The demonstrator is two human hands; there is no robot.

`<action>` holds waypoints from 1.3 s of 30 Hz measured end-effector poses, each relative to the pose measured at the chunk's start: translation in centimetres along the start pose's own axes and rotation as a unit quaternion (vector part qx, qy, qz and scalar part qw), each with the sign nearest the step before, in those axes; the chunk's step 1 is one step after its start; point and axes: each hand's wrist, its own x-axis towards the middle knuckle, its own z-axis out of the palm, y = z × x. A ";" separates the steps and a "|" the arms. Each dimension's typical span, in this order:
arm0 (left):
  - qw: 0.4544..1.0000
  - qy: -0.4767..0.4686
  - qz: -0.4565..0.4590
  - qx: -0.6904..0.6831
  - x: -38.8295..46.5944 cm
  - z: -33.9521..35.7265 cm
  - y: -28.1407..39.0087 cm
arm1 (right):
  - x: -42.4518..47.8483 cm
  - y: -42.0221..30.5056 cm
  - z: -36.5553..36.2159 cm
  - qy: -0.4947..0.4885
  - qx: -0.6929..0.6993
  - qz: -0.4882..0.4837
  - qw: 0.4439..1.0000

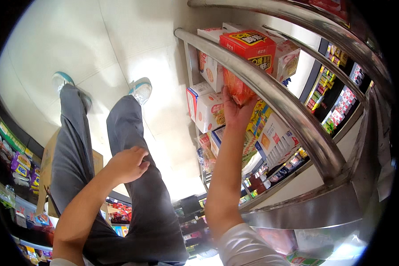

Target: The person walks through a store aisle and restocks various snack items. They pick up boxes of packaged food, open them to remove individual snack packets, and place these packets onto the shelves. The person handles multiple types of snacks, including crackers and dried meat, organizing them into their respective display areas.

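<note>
My right hand (237, 111) reaches in beneath a steel rail (249, 68) and grips the lower end of a red printed food box (247, 45). The rail crosses in front of this box and hides its middle. White cartons with food pictures stand around it, among them a white carton (211, 111) left of my right hand and another white carton (287, 60) beyond the red box. My left hand (128, 165) rests near the knee on my grey trouser leg (124, 124), fingers loosely curled with nothing seen in them.
More curved steel tubing (322, 163) runs along the right side. Yellow packaging (257, 114) and plastic-wrapped goods (207, 154) lie lower in the rack. Stocked shelves (20, 166) line the left. A brown cardboard box (48, 159) stands beside my leg on the pale tiled floor (96, 50).
</note>
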 end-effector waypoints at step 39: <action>0.988 0.144 -0.006 0.051 3.8 -5.5 -7.2 | -10.3 -2.9 -12.6 0.011 -0.923 -0.193 0.334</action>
